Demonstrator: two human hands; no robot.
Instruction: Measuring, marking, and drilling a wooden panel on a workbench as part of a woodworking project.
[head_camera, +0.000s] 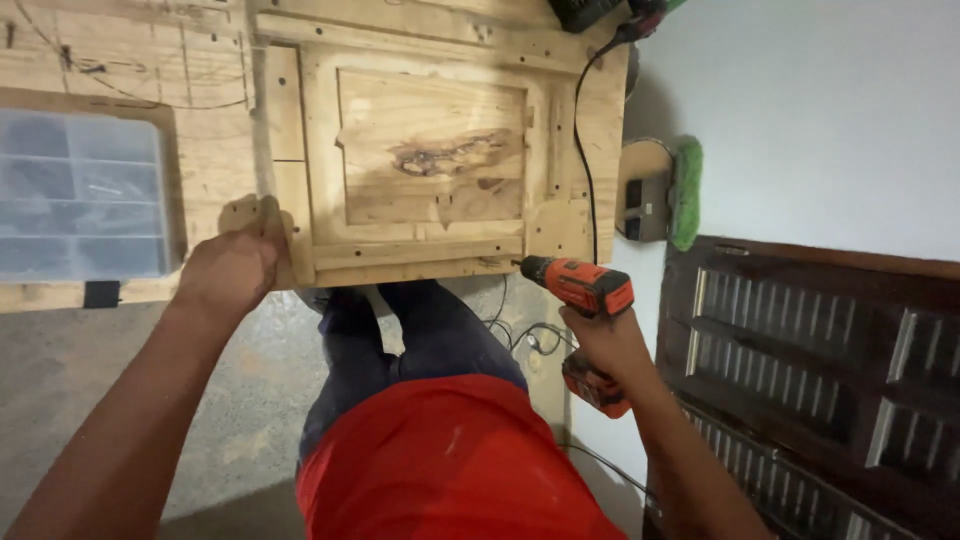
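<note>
A pale wooden framed panel (430, 150) with a recessed middle board lies on a plywood bench (120, 60). My left hand (232, 265) grips the panel's near left corner at the bench edge. My right hand (605, 345) is closed around the handle of an orange and black cordless drill (580, 285). The drill's nose points left and touches the panel's near right corner. My red shirt and dark trousers fill the space below the bench edge.
A clear plastic compartment box (80, 195) sits at the left of the bench. A black cable (583, 140) runs down the panel's right side. A green brush (686, 190) and a small grey box hang by the white wall. Dark louvred shutters (810, 360) stand at right.
</note>
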